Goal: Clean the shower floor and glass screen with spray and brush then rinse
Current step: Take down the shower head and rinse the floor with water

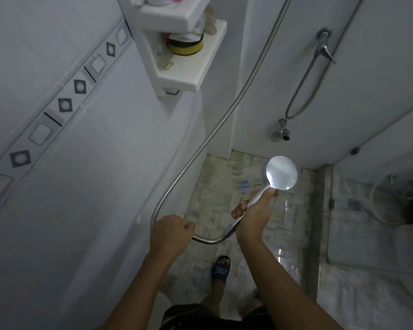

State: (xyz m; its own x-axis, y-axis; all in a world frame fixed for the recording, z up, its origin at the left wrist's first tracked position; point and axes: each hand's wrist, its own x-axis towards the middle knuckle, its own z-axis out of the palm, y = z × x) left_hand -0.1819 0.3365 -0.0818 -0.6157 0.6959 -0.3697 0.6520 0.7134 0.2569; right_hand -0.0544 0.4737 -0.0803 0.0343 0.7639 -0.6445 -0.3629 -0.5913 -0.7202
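1. Head view: the right hand (254,211) is wrapped around the handle of the shower head (281,172), which is aimed at the shower floor (224,186) below the wall tap (283,131).
2. The left hand (171,232) is closed on the hose (215,125), left of the shower head.
3. I judge this to be the rinse stage; faint streaks beside the head suggest water, though I cannot be sure.
4. No spray bottle or brush shows. The glass screen (293,246), right of the shower head, looks still to be rinsed.
5. Count: one shower head, one hose, two hands, one sandalled foot (221,270).
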